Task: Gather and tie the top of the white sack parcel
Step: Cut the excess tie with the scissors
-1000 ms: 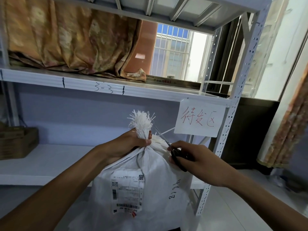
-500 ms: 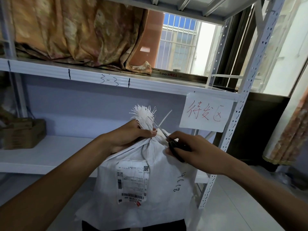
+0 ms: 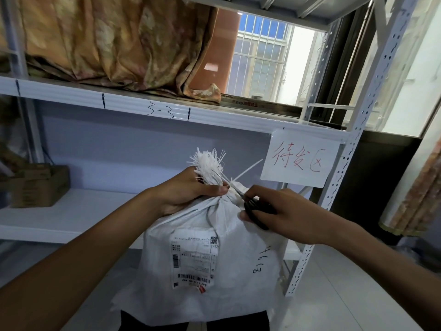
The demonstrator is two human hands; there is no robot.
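A white woven sack parcel [image 3: 210,266] with a shipping label stands in front of me, its top bunched into a frayed tuft [image 3: 210,163]. My left hand [image 3: 188,189] grips the gathered neck just below the tuft. A white tie tail [image 3: 248,169] sticks out up and to the right from the neck. My right hand [image 3: 284,215] holds black-handled scissors [image 3: 253,212], whose blades point up-left and lie against the neck where the tail starts.
A white metal shelf rack [image 3: 353,149] stands behind the sack, with a paper sign in red writing [image 3: 299,161] taped to it. A cardboard box [image 3: 38,187] sits on the lower shelf at left. Patterned cloth [image 3: 107,41] lies on the upper shelf.
The view has shifted so the sack and hands sit lower and further right in frame. The scissors' blades have come closer to the neck by the tie tail. My left hand keeps its grip.
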